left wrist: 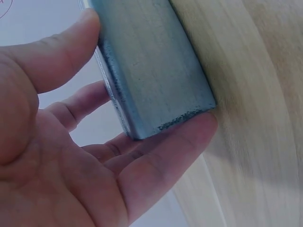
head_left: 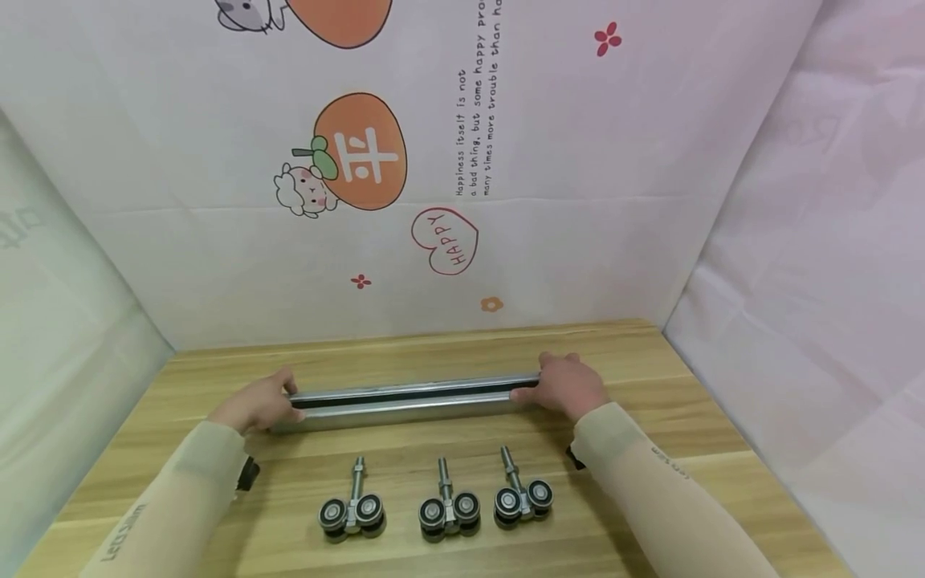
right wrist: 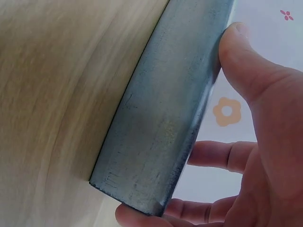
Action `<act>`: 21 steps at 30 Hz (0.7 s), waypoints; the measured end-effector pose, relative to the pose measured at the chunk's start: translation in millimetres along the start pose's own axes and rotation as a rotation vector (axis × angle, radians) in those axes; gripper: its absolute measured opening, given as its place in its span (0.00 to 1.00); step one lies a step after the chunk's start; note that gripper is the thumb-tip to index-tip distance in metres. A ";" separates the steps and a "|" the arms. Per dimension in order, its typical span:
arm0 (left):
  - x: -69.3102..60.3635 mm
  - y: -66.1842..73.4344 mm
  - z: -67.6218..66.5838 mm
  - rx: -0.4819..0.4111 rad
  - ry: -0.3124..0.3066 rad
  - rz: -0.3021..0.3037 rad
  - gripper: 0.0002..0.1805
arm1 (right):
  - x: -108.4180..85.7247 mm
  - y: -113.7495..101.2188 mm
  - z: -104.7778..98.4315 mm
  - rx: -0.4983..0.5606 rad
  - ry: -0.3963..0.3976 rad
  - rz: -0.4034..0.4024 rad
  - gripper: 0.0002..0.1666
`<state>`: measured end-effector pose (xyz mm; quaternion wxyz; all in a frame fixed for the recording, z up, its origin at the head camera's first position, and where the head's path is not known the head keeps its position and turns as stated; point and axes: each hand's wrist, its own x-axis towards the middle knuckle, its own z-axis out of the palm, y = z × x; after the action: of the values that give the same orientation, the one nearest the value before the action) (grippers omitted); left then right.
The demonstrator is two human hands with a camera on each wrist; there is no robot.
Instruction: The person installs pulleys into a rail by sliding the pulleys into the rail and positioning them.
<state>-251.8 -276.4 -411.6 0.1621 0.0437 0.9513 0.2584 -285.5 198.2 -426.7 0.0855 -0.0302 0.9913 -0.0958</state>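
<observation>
A long silvery steel channel rail (head_left: 412, 413) lies crosswise on the wooden table, with its dark slot facing up. My left hand (head_left: 256, 404) grips its left end, thumb on the near edge and fingers around the far side and end. At the opposite end my right hand (head_left: 567, 385) holds the rail in the same way. In the left wrist view a finger touches the end of the rail (left wrist: 156, 66). The right wrist view shows the thumb along the upper edge of the rail (right wrist: 156, 109) and a fingertip at its end corner.
Three double-wheeled trolley rollers with threaded bolts stand in a row nearer me: a left one (head_left: 352, 514), a middle one (head_left: 450, 514) and a right one (head_left: 523, 502). Behind the wooden table (head_left: 405, 360) hangs a printed white cloth (head_left: 549, 257); white cloth also flanks both sides.
</observation>
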 end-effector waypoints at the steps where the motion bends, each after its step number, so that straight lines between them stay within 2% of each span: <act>1: -0.5 -0.1 0.3 -0.001 0.000 0.003 0.24 | -0.7 -0.5 0.0 -0.003 -0.003 -0.001 0.66; 11: -4.7 0.3 -3.1 0.026 -0.002 -0.005 0.23 | 0.1 -4.7 1.4 -0.041 -0.004 0.000 0.66; 21: -7.7 -9.0 -5.9 0.035 -0.002 -0.003 0.22 | -0.6 -12.4 3.3 -0.045 -0.010 -0.013 0.64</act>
<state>-246.5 -288.2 -409.2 0.1628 0.0456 0.9556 0.2415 -283.7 185.5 -427.3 0.0892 -0.0392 0.9925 -0.0741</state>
